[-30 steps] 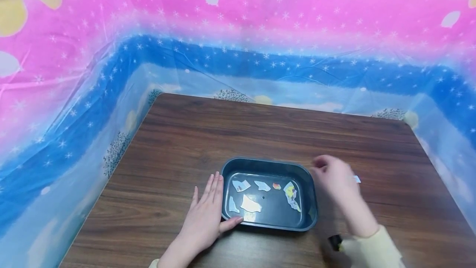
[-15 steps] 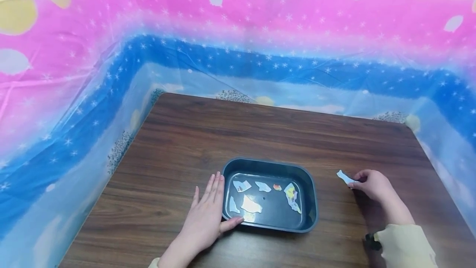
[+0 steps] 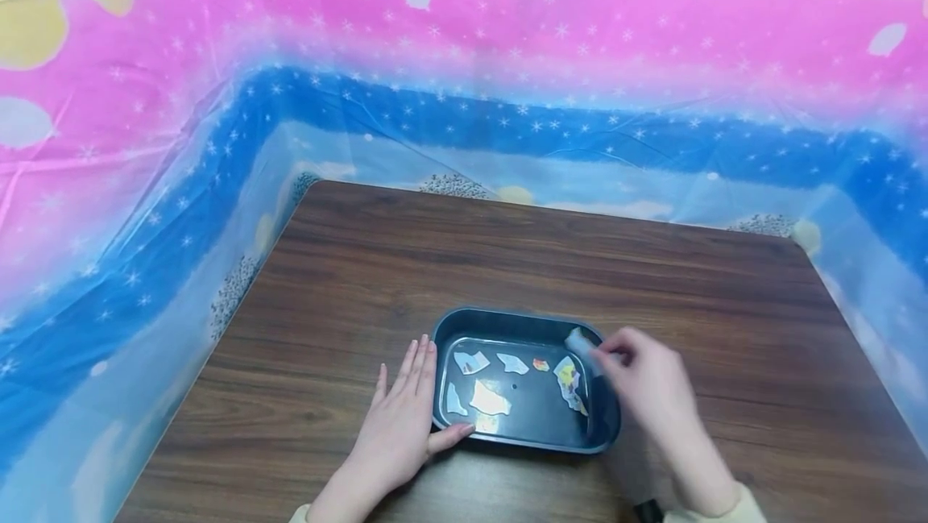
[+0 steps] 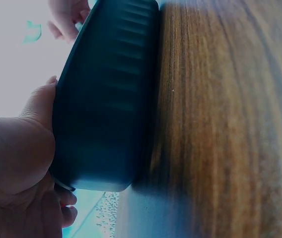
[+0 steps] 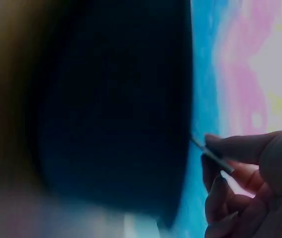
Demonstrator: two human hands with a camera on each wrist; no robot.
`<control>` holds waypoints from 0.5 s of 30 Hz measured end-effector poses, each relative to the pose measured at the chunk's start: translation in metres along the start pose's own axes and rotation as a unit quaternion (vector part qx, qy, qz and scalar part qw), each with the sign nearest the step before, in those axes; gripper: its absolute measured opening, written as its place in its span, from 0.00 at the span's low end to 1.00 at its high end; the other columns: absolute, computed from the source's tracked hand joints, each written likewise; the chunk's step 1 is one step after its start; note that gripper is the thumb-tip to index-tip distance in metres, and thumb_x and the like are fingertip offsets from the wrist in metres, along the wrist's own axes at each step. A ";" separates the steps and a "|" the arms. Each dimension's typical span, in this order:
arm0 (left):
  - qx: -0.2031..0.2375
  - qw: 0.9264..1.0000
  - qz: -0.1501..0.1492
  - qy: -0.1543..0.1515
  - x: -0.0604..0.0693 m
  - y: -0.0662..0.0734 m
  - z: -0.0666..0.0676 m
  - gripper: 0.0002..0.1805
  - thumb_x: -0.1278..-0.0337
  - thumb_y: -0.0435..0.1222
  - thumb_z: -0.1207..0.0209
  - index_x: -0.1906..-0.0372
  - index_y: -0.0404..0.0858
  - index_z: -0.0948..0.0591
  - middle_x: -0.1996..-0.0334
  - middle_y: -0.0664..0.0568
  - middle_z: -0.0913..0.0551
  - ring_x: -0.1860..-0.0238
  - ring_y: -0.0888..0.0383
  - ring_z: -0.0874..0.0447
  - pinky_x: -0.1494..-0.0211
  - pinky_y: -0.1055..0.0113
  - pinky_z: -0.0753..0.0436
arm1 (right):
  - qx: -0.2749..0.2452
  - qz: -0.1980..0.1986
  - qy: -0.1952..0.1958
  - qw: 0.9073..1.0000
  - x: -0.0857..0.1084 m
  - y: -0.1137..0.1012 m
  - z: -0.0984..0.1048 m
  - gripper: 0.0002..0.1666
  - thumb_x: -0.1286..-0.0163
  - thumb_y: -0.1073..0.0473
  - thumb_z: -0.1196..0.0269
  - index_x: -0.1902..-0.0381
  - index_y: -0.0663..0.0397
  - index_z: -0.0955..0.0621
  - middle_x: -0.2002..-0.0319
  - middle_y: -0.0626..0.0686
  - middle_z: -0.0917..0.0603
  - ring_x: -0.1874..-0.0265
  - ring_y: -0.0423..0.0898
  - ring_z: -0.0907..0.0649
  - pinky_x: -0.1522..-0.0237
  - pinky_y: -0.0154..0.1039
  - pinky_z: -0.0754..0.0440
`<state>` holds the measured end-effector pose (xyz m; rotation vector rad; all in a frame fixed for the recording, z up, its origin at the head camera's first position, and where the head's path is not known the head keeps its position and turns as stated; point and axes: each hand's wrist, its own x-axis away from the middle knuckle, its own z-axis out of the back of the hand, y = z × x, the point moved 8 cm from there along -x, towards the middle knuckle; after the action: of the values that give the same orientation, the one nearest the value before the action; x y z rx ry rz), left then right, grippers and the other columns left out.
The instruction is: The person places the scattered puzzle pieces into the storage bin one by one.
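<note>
A dark rectangular plastic box stands on the brown table, with several torn-edged picture scraps lying flat on its floor. My left hand rests against its left wall, fingers straight, thumb at the near rim. At the box's right end, my right hand pinches a thin, pale scrap between thumb and fingers, over the rim. The right wrist view shows this scrap edge-on. Inside the box, a yellow and white scrap lies at the right, and a small orange scrap is left of it.
Wood-grain tabletop surrounds the box. A pink and blue patterned cloth hangs behind the table and along its sides. A small dark object shows below my right wrist.
My right hand first moved right and took a pale scrap from the table. It has since carried it left over the box's right rim. My left hand has stayed put.
</note>
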<state>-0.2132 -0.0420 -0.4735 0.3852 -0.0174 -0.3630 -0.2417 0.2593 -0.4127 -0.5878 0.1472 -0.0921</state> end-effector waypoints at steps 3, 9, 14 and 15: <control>0.002 1.000 0.001 0.000 0.001 0.000 0.000 0.59 0.41 0.66 0.41 0.21 0.28 0.47 0.20 0.37 0.50 0.19 0.43 0.54 0.26 0.32 0.46 | 0.011 -0.006 -0.070 0.997 0.016 -0.033 -0.043 0.07 0.34 0.55 0.28 0.71 0.47 0.16 0.79 0.44 0.20 0.80 0.42 0.26 0.77 0.39 0.30; 0.009 1.000 0.005 -0.004 0.001 0.001 -0.003 0.59 0.40 0.66 0.40 0.21 0.28 0.47 0.20 0.37 0.50 0.19 0.44 0.55 0.26 0.32 0.45 | 0.078 -0.017 -0.129 0.989 0.026 -0.043 -0.092 0.13 0.37 0.57 0.27 0.77 0.48 0.19 0.82 0.43 0.23 0.80 0.43 0.25 0.76 0.38 0.29; 0.008 1.000 0.003 -0.003 0.002 0.001 -0.003 0.59 0.40 0.66 0.40 0.21 0.28 0.46 0.20 0.37 0.50 0.19 0.45 0.56 0.26 0.32 0.45 | 0.139 0.000 -0.143 0.980 0.026 -0.039 -0.099 0.11 0.37 0.55 0.26 0.77 0.47 0.15 0.82 0.43 0.20 0.77 0.44 0.23 0.70 0.43 0.27; 0.009 1.000 0.002 -0.002 0.002 0.002 -0.003 0.59 0.40 0.66 0.40 0.21 0.28 0.46 0.20 0.37 0.50 0.19 0.45 0.56 0.26 0.32 0.45 | 0.149 0.002 -0.144 0.978 0.026 -0.039 -0.099 0.10 0.37 0.55 0.26 0.77 0.47 0.14 0.81 0.43 0.19 0.76 0.45 0.22 0.69 0.44 0.27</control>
<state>-0.2103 -0.0402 -0.4760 0.4016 -0.0253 -0.3597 -0.2341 0.1698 -0.4756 -0.2968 -0.1467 -0.0228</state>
